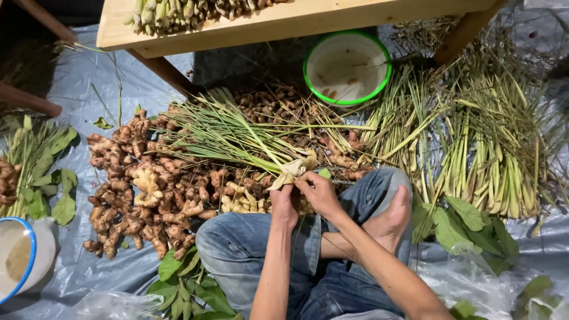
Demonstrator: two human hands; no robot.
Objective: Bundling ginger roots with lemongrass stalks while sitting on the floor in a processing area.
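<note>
Head view shows me both hands, left hand (285, 204) and right hand (318, 192), pinching the pale cut base of a green lemongrass bundle (237, 133), mid-binding, I judge; next needs a firm, steady grip.

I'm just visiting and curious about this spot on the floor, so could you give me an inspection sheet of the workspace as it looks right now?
Surface: grey plastic sheet spread on the ground.
Job's things: lemongrass bundle, its pale base end held at the hands over the lap.
Clutter: ginger pile; loose lemongrass stalks; green leaves; green-rimmed bowl; blue-rimmed bowl.
Hands: left hand and right hand both grip the bundle's base; both closed on it.
Cables: nothing seen.
Surroundings: wooden bench above, with more trimmed stalks on it; the person sits cross-legged in jeans, bare foot showing.
</note>
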